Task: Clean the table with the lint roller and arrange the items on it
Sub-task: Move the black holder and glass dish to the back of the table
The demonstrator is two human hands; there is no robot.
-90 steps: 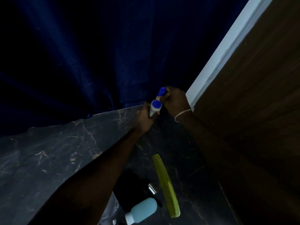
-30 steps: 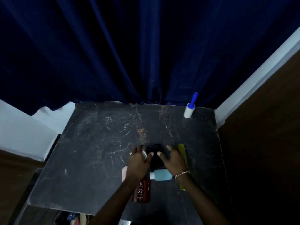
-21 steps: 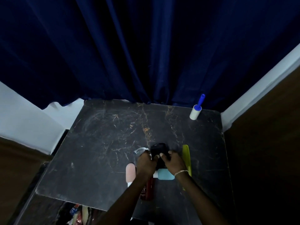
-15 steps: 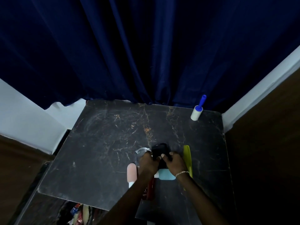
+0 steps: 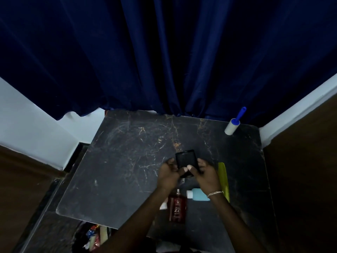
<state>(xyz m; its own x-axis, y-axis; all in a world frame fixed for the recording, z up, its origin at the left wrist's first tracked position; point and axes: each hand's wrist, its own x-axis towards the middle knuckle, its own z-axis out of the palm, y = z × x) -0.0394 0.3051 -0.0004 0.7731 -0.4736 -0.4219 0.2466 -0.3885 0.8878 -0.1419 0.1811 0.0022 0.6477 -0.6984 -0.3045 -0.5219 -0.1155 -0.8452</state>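
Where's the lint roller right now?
Head view: the lint roller sits at the far right corner of the table, by the blue curtain, handle up. It is apart from the left hand and right hand, which hold a black case mid-table.

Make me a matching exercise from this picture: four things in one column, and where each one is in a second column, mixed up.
Things:
1 lint roller
2 green comb
3 black case
4 dark red bottle

Places:
A held by left hand and right hand
B lying label up, nearest the person
C standing at the table's far right corner
D lying just right of the right hand

Pairs: 1-C, 2-D, 3-A, 4-B
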